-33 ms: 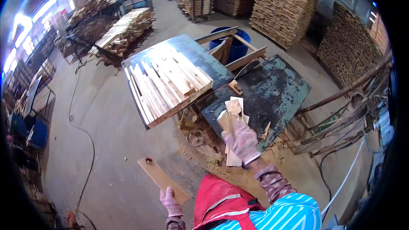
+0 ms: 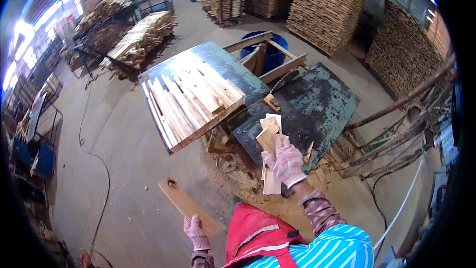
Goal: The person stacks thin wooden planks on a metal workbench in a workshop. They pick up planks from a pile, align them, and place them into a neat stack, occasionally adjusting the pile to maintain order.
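My left hand [image 2: 197, 233], in a pink glove, grips the near end of a flat wooden board [image 2: 184, 203] low on the left. A dark knot marks the board's far end. Over the dark saw table, my gloved right hand [image 2: 286, 163] has its thumb and fingers about a short wooden piece [image 2: 267, 140]. That piece lies slanted across several pale boards [image 2: 271, 184] stacked on the table's near edge. The palm side of the right hand is hidden.
Left of the dark table [image 2: 325, 109] are wooden strips [image 2: 188, 94] in rows on a panel. A saw blade [image 2: 285, 80] rises from the table near a small wood block [image 2: 271, 102]. Behind stand a blue barrel [image 2: 277, 59] and tall timber stacks [image 2: 325, 10]. A cable [image 2: 106, 168] crosses the floor.
The short wooden piece sits lower against the stack, and my right hand has shifted slightly right with its fingers less curled. The left hand keeps its board; the view has shifted slightly.
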Demonstrator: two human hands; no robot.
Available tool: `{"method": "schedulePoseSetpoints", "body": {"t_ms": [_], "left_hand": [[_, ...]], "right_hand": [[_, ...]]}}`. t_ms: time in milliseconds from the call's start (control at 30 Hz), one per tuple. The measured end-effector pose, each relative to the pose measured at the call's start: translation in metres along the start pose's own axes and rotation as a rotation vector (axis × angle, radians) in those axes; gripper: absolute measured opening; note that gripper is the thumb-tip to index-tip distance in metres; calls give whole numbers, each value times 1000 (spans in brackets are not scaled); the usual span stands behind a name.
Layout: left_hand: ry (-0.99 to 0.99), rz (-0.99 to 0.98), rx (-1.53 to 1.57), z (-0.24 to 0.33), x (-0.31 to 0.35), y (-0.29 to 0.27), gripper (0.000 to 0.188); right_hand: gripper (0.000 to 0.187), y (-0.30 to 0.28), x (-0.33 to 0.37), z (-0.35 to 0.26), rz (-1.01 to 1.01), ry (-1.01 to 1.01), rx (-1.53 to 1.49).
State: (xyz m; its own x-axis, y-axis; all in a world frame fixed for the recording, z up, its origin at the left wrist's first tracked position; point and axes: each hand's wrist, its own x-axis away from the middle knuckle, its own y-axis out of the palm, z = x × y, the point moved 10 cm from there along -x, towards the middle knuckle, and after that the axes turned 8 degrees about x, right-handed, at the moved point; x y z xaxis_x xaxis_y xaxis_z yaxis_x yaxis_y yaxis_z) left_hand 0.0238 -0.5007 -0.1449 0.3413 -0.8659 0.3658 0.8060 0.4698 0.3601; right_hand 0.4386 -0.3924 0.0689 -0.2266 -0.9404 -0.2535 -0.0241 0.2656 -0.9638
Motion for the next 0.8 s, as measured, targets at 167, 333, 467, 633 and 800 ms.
{"method": "schedulePoseSetpoints", "body": {"t_ms": [167, 333, 467, 633, 800], "left_hand": [[9, -219, -124, 59, -54, 112, 24], [-76, -409, -190, 72, -102, 176, 33], [-70, -681, -487, 106, -155, 241, 36], [-113, -875, -533, 142, -219, 328, 40], [-209, -987, -688, 137, -266, 415, 40]], "right_hand": [[71, 54, 1, 70, -432, 298, 49], [78, 108, 9, 128, -531, 540, -327], [106, 108, 5, 99, -646, 712, -415], [123, 115, -5, 74, -690, 732, -504], [131, 107, -29, 59, -857, 689, -285]]}}
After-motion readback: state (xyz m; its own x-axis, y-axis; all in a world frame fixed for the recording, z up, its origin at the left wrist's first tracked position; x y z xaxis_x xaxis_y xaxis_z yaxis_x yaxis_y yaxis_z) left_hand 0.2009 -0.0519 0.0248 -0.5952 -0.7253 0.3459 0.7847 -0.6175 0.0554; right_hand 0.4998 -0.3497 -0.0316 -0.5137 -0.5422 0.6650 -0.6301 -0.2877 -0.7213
